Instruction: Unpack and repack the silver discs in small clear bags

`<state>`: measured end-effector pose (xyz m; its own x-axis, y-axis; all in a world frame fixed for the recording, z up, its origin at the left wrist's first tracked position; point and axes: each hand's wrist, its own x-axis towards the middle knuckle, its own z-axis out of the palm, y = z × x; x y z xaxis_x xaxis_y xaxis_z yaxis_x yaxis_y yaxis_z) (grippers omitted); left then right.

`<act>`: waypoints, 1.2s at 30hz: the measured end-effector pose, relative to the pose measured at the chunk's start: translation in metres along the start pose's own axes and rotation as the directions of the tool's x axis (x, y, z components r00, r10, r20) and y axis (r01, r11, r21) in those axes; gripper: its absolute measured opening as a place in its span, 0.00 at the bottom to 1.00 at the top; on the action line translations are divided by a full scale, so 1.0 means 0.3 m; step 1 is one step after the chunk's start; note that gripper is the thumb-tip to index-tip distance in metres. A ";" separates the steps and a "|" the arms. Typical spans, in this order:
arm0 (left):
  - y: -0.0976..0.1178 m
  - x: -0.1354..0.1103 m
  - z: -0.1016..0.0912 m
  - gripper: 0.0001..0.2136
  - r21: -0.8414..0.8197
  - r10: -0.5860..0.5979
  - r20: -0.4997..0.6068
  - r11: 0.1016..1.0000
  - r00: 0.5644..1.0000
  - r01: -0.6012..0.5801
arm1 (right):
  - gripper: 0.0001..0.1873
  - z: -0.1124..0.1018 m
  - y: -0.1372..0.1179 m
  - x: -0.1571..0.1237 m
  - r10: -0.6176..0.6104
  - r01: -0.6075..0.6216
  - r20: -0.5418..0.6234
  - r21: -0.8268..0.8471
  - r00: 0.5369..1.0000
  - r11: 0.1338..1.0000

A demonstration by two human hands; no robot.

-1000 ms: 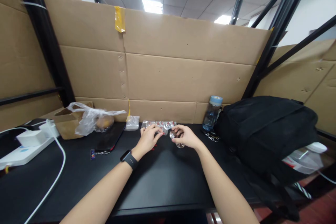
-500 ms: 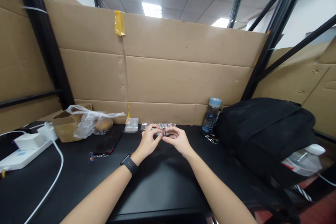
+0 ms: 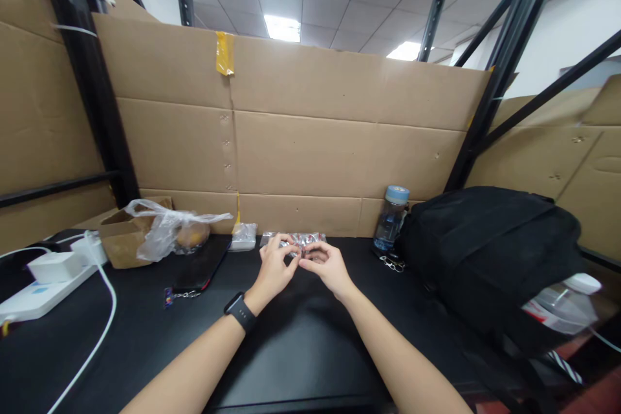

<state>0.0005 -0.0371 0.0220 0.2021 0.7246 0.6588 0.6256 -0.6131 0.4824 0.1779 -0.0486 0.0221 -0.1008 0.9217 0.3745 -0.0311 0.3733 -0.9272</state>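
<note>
Over the middle of the black table, my left hand and my right hand meet at their fingertips. Each hand is closed in a pinch, thumb against fingers. Between the fingertips is something small and dark, mostly hidden, whose kind I cannot make out. Just behind the hands lies a clear plastic packet with shiny silver and reddish bits, partly covered by the fingers. A dark smartwatch is on my left wrist.
Left of the hands are a small clear packet, a black phone, a knotted plastic bag, a paper bag and a white power strip. On the right stand a water bottle and a black backpack. Cardboard walls the back.
My fingertips have drawn slightly closer together, so the small dark thing shows less. The whole view has shifted a little, with the scene sitting lower in the picture.
</note>
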 end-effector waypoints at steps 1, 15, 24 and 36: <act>0.006 -0.002 -0.004 0.06 0.030 0.012 -0.003 0.999 1.000 -0.012 | 0.24 0.000 0.002 0.000 0.009 -0.009 0.007 -0.002 1.000 1.000; 0.007 -0.003 -0.012 0.05 0.067 0.083 -0.003 0.994 0.997 -0.083 | 0.21 -0.023 0.007 0.010 0.072 -0.056 0.135 -0.120 0.988 0.991; -0.025 -0.007 0.001 0.09 0.019 0.069 0.115 0.997 0.991 -0.071 | 0.08 -0.054 0.029 0.014 -0.112 0.189 0.158 -0.653 0.981 0.734; -0.055 -0.007 0.016 0.07 0.183 0.106 0.195 0.973 0.975 -0.142 | 0.14 -0.067 0.006 0.013 -0.053 0.158 0.166 -0.724 0.985 0.671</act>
<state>-0.0066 -0.0270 0.0097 0.4104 0.7032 0.5805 0.7176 -0.6419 0.2702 0.1973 -0.0422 0.0220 -0.2631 0.8705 0.4160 0.6836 0.4725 -0.5563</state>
